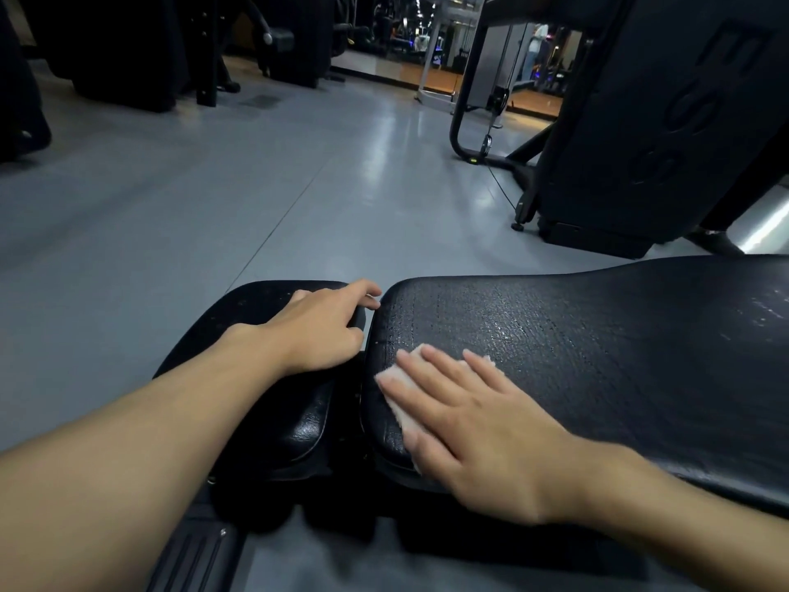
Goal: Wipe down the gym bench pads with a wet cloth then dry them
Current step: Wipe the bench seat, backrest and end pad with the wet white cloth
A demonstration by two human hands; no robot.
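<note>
Our right hand lay flat and open on the cloth at the long pad's near end, most pad stretching rightward, while our left hand rested open beside it.

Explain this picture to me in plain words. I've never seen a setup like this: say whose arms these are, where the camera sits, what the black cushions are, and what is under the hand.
There is no machine here, only a person doing a cleaning job. The single picture comes from a camera worn on the person's head, looking forward and down, so both arms reach in from the bottom edge. The black cushions are a gym bench: a small seat pad and a long back pad, with a narrow gap between them. The left hand rests on the seat pad, bracing. The right hand lies flat, pressing a pale cloth against the near end of the back pad. That pad shows a wet-looking sheen. Behind lie a grey floor and other gym machines.
</note>
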